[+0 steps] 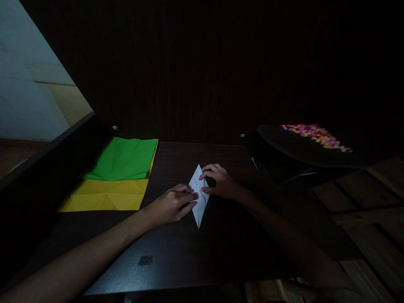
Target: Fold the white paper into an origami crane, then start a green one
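A white paper point(199, 206) folded into a long diamond lies on the dark wooden table point(176, 252), one tip toward me. My left hand point(172, 204) lies flat on the table with its fingertips pressing the paper's left edge. My right hand point(219, 181) rests on the paper's upper right part, thumb and forefinger pinching at its middle. Both hands touch the paper from opposite sides.
A green sheet point(124, 159) overlaps a yellow sheet point(105, 195) at the table's left. A dark round tray point(303, 147) with several small coloured pieces point(315, 134) stands at the right. Wooden floor planks point(362, 210) show on the right; a dark wall is behind.
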Demonstrator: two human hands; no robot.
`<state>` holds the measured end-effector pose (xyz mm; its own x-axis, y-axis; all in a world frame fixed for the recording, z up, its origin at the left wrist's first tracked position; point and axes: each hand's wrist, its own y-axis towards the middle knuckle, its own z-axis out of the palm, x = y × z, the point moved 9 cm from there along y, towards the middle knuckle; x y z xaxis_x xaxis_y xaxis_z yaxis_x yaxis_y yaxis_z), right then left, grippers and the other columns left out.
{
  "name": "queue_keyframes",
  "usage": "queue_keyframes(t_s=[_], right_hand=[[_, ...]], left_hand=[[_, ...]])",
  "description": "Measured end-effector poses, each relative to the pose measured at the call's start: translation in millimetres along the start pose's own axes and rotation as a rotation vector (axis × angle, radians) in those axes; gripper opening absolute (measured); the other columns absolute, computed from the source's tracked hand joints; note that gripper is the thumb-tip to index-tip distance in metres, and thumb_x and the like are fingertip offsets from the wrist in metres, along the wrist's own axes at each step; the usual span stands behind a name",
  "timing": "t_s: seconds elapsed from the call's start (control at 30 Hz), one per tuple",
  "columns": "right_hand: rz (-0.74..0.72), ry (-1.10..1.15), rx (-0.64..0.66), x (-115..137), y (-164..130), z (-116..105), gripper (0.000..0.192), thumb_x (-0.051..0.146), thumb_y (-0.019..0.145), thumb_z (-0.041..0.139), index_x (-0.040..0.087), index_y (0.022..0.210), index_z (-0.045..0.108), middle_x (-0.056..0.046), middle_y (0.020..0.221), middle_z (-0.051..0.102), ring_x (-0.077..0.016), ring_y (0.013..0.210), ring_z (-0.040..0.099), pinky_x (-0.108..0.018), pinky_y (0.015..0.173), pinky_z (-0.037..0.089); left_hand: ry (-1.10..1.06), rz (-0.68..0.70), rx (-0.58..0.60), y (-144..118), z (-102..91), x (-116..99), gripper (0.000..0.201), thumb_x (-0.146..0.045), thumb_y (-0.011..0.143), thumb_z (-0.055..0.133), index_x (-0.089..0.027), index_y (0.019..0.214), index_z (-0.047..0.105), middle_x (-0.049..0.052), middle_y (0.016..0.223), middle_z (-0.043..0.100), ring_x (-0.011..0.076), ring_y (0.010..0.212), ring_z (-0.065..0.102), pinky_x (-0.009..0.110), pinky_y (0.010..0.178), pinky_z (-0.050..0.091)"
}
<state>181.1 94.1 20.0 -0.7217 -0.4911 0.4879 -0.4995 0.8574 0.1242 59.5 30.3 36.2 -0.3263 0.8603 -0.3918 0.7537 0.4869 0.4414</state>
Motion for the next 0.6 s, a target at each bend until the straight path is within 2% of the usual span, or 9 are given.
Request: queue_keyframes(t_s=[0.2,0.33,0.6], right_hand=[[0.006,0.022,0.022,-0.3,0.6,-0.6,0.029,0.027,0.072,0.077,0.025,0.099,0.067,-0.005,0.119,0.057,-0.0281,0.115,0.047,-0.048,0.096,0.035],[0.017,0.030,0.042,-0.4,0.4,-0.8,0.028,0.028,0.073,0.076,0.026,0.099,0.067,-0.005,0.121,0.057,-0.0283,0.116,0.047,-0.048,0.095,0.035],[0.024,0.030,0.031,0.4,-0.4,-0.6,0.027,0.026,0.073,0.074,0.025,0.099,0.066,-0.005,0.121,0.057,-0.0279,0.116,0.048,-0.048,0.097,0.034]], left_hand=[[-0.037,-0.029,0.020,0.5,2.2,2.0,0.024,-0.022,0.095,0.052,-0.015,0.113,0.066,0.011,0.105,0.067,0.0205,0.100,0.063,0.035,0.087,0.056],[-0.086,-0.031,0.035,1.2,4.4,1.1,0.028,-0.020,0.095,0.051,-0.014,0.120,0.062,0.010,0.111,0.068,0.0202,0.107,0.061,0.036,0.093,0.054],[0.046,-0.045,0.023,-1.0,6.5,8.6,0.032,-0.025,0.092,0.055,-0.012,0.120,0.064,0.014,0.127,0.063,0.0284,0.129,0.049,0.047,0.104,0.049]])
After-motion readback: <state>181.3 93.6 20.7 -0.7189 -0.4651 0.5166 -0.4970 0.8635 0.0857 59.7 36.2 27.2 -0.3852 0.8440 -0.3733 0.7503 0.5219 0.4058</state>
